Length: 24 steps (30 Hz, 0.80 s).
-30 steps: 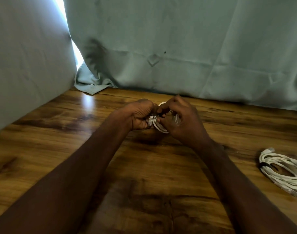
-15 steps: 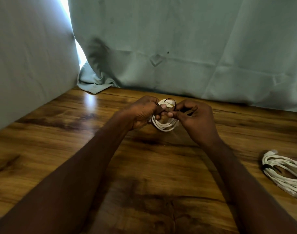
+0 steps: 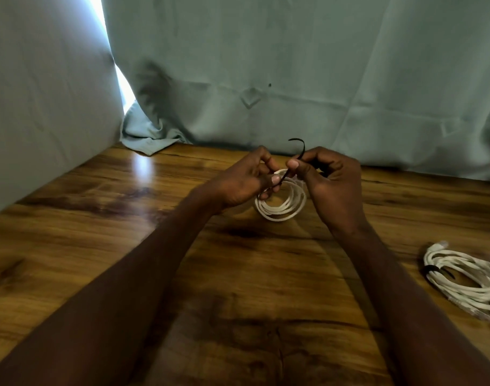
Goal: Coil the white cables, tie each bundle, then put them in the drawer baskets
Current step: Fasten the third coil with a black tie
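Fingertips of the right hand (image 3: pixel 328 179) pinch a black tie (image 3: pixel 299 151), while the left hand (image 3: pixel 244 182) grips the white coil (image 3: pixel 281 204) above the table (image 3: pixel 238 274), probably steadying it for wrapping. Another tied bundle (image 3: pixel 466 280) lies well apart, right; no drawer baskets visible.

Pretty dim overall. The only real light is a blown-out white gap between the curtains (image 3: pixel 110 45) at upper left, and it throws a glare patch on the glossy counter (image 3: pixel 143 168). Soft shadows sit under both forearms. Wide-angle bending at the edges, slightly soft and smeary throughout, worst along the bottom.
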### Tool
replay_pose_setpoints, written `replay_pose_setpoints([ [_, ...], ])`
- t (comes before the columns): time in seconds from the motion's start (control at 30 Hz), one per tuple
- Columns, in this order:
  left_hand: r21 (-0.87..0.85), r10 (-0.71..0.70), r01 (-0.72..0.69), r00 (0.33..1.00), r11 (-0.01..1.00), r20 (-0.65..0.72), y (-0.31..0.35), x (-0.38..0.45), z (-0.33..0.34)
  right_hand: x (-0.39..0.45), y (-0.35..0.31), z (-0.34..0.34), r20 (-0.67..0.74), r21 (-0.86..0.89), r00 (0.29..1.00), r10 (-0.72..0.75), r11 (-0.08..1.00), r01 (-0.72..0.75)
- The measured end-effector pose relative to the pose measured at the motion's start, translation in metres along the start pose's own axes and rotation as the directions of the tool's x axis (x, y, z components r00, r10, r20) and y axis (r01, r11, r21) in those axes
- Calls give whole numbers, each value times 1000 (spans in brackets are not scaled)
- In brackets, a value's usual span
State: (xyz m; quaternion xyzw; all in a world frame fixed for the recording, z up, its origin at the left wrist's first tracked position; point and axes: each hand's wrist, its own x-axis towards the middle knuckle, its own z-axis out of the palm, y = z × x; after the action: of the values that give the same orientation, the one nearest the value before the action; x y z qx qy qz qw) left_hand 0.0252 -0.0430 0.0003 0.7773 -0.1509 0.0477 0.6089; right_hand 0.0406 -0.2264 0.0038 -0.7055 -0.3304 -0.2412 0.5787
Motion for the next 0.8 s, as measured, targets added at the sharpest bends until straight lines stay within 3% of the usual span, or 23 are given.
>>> replay_pose_setpoints([
  [0.13,115,56,-76,985,990,164,11,-5,5,3,3,-4,-76,14,997,11,1000,-9],
  [0.3,132,135,-167,965,977,223,19,-9,23,4,14,-2,-144,68,964,222,974,-214],
  [0.43,171,177,-215,962,962,209,18,-8,30,4,17,2,-160,238,879,450,881,-408],
  [0.57,249,194,-228,969,941,152,15,-5,33,4,17,6,-147,309,871,470,858,-411],
  [0.8,409,256,-252,966,877,45,15,-5,40,3,18,11,-208,509,746,632,722,-470],
])
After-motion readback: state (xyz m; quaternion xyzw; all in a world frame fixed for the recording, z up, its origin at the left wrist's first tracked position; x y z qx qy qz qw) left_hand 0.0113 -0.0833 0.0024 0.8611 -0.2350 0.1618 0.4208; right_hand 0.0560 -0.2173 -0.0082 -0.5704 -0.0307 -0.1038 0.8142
